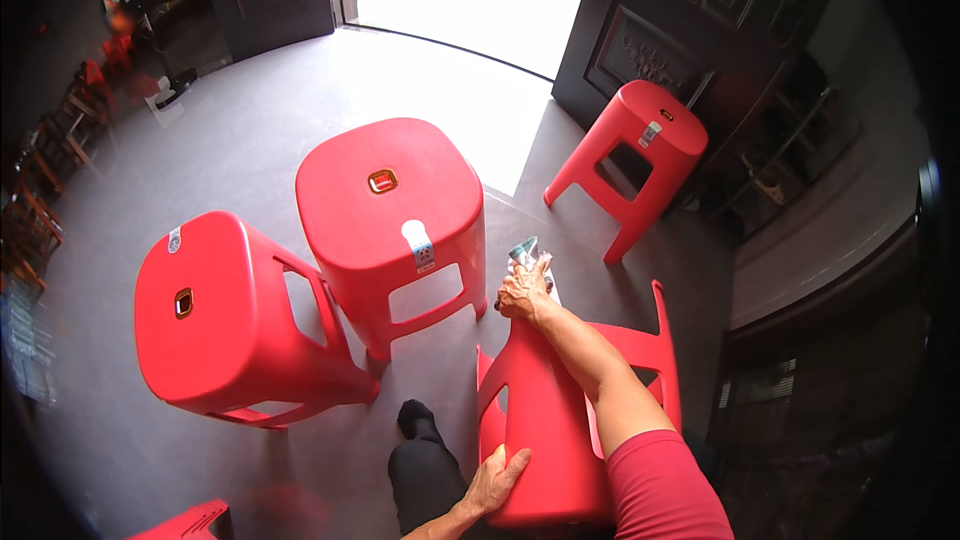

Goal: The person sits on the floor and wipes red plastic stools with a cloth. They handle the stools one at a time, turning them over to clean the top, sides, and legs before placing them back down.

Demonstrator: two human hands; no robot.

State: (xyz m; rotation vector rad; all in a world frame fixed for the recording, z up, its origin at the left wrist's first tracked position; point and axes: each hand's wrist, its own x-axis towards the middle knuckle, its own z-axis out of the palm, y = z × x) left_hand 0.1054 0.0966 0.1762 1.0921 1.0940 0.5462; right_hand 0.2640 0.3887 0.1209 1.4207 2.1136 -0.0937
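A red plastic stool [550, 430] lies tipped over in front of me, its legs pointing away. My left hand [495, 480] grips the near edge at the seat end, thumb on top and some fingers hidden. Stretched along the stool, my right hand [522, 290] is closed on a crumpled white and green cloth or wipe [526, 252] at the far end of a leg. Whether the piece is fabric or paper I cannot tell.
Upright red stools stand at the left [200, 340], in the middle [390, 225] and by the dark carved door [650, 155]. Part of another red item [185, 522] shows at lower left. My black-clad leg [425, 475] is beside the tipped stool. Wooden chairs [75, 120] line the left.
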